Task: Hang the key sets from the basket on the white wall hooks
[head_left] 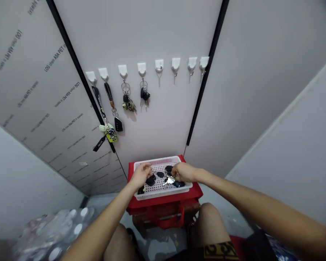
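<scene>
A white perforated basket (152, 195) holds several sets of keys with dark fobs. My left hand (141, 175) is over the basket's left part, its fingers slightly apart and bent, beside a black key fob (151, 180). I cannot make out anything held in it. Over the right part, my right hand (184, 172) has its fingers closed on a bunch of keys (169, 179), whose silver blades point to the left. Another dark fob (160, 174) lies between the hands. My right fingers partly hide the keys under them.
White hooks run in a row on the wall; key rings (128, 103) and lanyard keys (111, 134) hang from the left ones. A bare hook (175, 65) is farther right. The basket sits on a red cloth (163, 201) over a wooden stool (139, 223). Bottles (78, 229) stand at lower left.
</scene>
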`<state>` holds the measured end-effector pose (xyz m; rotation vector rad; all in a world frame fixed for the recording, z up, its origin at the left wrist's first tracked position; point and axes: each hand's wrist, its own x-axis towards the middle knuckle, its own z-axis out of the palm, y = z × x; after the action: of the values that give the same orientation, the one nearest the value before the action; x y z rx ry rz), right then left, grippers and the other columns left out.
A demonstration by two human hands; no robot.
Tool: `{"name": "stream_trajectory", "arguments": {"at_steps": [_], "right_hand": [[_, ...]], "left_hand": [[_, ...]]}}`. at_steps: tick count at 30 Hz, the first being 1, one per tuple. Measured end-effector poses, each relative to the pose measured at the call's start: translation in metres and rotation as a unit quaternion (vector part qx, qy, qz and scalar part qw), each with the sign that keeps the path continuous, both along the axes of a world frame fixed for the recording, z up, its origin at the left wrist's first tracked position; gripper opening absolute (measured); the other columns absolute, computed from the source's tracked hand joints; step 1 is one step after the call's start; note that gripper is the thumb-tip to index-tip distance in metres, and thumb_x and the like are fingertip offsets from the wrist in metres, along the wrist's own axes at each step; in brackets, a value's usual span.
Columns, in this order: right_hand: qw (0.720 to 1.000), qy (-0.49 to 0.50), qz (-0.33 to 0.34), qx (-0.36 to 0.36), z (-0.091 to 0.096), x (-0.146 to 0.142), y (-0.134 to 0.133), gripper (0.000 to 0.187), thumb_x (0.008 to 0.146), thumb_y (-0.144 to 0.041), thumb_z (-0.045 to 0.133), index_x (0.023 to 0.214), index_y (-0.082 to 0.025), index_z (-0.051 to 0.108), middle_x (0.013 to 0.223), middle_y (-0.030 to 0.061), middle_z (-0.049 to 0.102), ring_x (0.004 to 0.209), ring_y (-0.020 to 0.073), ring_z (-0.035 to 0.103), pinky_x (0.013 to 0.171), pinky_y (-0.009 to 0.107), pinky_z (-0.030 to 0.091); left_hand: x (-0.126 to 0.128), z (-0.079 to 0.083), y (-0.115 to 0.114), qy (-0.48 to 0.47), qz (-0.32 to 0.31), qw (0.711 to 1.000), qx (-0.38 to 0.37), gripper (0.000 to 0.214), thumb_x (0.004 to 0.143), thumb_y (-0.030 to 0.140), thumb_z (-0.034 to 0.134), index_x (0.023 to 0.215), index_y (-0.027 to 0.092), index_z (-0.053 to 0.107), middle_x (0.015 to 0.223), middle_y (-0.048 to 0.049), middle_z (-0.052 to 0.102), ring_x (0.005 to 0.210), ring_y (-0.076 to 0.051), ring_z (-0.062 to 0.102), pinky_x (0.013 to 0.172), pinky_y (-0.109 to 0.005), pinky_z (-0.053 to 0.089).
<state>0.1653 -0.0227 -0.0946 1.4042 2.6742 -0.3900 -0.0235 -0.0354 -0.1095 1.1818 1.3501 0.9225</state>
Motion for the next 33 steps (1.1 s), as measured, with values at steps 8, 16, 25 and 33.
{"name": "stream_trajectory", "arguments": {"at_steps": [8,16,25,33], "right_hand": [[0.998,-0.049,0.014,0.024,-0.008,-0.009,-0.008,0.025,0.055,-0.025,0.052,0.079,-0.02,0.055,0.075,0.004,0.059,0.071,0.016,0.051,0.058,0.021,0.033],[0.996,0.022,-0.002,0.088,-0.011,-0.035,-0.006,0.023,0.063,-0.024,0.044,0.082,-0.018,0.055,0.085,0.0064,0.055,0.079,0.0164,0.049,0.066,0.022,0.033],[0.994,0.092,-0.027,0.059,-0.021,-0.063,-0.005,0.02,0.062,-0.016,0.038,0.068,-0.015,0.058,0.07,0.0053,0.059,0.067,0.0131,0.051,0.059,0.021,0.034],[0.897,0.42,-0.134,-0.043,0.062,-0.056,0.024,0.011,0.062,-0.017,0.039,0.06,-0.013,0.049,0.046,-0.0028,0.049,0.041,0.0056,0.042,0.042,0.017,0.033]], "left_hand": [[-0.003,-0.032,-0.004,0.125,-0.044,0.99,0.05,0.019,0.064,0.012,0.039,0.079,0.014,0.05,0.07,-0.0024,0.054,0.063,-0.01,0.051,0.06,-0.021,0.039],[-0.003,-0.033,-0.002,0.169,-0.032,0.982,0.079,0.023,0.062,0.007,0.039,0.082,0.013,0.049,0.081,-0.0056,0.054,0.076,-0.011,0.05,0.072,-0.022,0.037],[-0.004,-0.026,-0.007,0.095,-0.019,0.99,0.1,0.02,0.064,0.014,0.041,0.082,0.013,0.049,0.085,-0.0059,0.055,0.081,-0.013,0.048,0.077,-0.025,0.034],[0.015,0.046,0.006,-0.121,-0.064,0.976,0.17,0.025,0.057,0.025,0.052,0.079,0.013,0.05,0.081,-0.0038,0.056,0.077,-0.013,0.049,0.072,-0.024,0.036]]}}
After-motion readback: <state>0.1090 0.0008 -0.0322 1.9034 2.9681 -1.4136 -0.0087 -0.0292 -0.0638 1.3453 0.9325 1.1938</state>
